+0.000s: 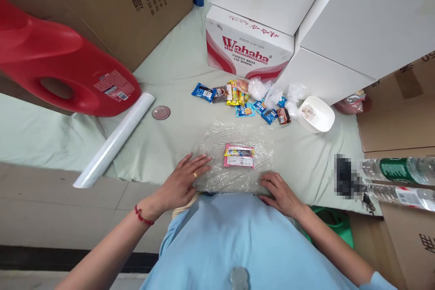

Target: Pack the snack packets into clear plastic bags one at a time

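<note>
On cloth [176, 133], plastic film [238, 180] (crinkled).

clear film [217, 174] by the front edge of the table [306, 167] is crinkly, shiny plastic, cloth [180, 122] under it's matt and kinda wrinkled. red jug [81, 65] looks like smooth plastic tbh

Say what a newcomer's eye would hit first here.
Probably the big red jug at upper left, the largest block of bright colour. Next, likely the red-and-white Wahaha box at back centre. Then the small packets on clear plastic film front and centre, between the left hand and right hand.
</note>
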`<state>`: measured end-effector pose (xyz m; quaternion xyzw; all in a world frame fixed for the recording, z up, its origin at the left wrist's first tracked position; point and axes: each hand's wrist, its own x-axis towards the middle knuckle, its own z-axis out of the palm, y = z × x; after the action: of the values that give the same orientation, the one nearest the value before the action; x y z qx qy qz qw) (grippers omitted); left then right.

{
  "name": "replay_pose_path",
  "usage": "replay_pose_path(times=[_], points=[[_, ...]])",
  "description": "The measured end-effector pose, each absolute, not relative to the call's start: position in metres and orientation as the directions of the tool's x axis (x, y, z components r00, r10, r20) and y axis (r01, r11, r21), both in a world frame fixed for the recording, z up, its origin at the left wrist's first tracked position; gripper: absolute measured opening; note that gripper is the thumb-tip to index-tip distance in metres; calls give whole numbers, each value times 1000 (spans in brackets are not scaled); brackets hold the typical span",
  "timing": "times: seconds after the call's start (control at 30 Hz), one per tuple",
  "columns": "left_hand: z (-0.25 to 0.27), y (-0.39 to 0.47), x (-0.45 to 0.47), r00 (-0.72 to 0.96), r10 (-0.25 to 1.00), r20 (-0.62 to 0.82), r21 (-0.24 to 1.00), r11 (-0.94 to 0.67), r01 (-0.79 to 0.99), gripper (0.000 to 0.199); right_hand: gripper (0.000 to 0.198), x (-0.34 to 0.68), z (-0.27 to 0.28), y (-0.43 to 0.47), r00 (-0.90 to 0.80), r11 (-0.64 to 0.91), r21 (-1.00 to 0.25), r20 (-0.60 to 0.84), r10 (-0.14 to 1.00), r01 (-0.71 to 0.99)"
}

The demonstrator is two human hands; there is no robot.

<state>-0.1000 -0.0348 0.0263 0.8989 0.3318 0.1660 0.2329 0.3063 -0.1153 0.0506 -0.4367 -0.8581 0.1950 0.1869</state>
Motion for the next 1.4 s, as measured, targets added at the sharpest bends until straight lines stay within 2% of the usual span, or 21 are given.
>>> replay_pose_path(times=[0.1,0.2,0.27,0.33,0.43,0.57,0.7,0.8,0.87,0.93,1.0,1.07,1.13,1.2,1.3,1.33,1.4], points=[[19,-31,-102,701,704,116,543,-636,549,51,16,307,41,-115,-465,483,-520,176,868,705],[16,-17,-99,654,750,99,591,-573,568,26,17,307,44,-102,-396,409,-644,175,902,646],[18,-2,-94,606,789,105,650,-516,559,25,18,308,53,-87,-325,276,-757,88,942,593],[20,14,-85,542,833,112,710,-448,542,26,24,311,61,-67,-259,91,-846,-57,964,526],[21,35,-70,435,894,109,743,-364,561,29,35,314,64,-35,-208,-107,-893,-215,954,436],[14,43,-60,268,951,152,687,-296,664,28,44,316,51,-7,-124,-199,-841,-298,946,504],[14,24,-73,47,967,250,656,-205,726,29,42,319,39,-13,-93,-190,-730,-329,940,656],[20,-5,-87,-241,879,411,624,-79,778,23,41,327,44,-19,-45,-152,-626,-286,957,765],[23,-28,-90,-330,788,520,597,-60,800,21,40,335,52,-13,-9,-79,-526,-163,987,847],[25,-50,-83,-244,783,572,564,-159,810,19,38,340,61,3,-18,4,-448,-27,999,894],[27,-65,-66,0,835,551,523,-345,780,19,36,337,68,25,-83,86,-417,27,996,905],[29,-69,-40,279,834,476,479,-512,713,27,33,323,72,47,-190,176,-394,3,982,902],[32,-61,-10,450,803,391,455,-594,664,40,30,299,72,64,-288,246,-353,-71,955,903],[34,-46,17,507,791,343,450,-612,650,50,38,273,71,75,-321,270,-275,-159,934,923],[30,-28,41,513,803,303,426,-596,681,50,56,242,69,84,-255,220,-154,-263,931,963],[28,-26,45,512,805,299,413,-593,691,48,55,237,68,86,-230,197,-137,-288,930,971],[21,-25,47,514,800,309,389,-599,700,44,40,231,70,89,-209,172,-139,-330,920,975]])
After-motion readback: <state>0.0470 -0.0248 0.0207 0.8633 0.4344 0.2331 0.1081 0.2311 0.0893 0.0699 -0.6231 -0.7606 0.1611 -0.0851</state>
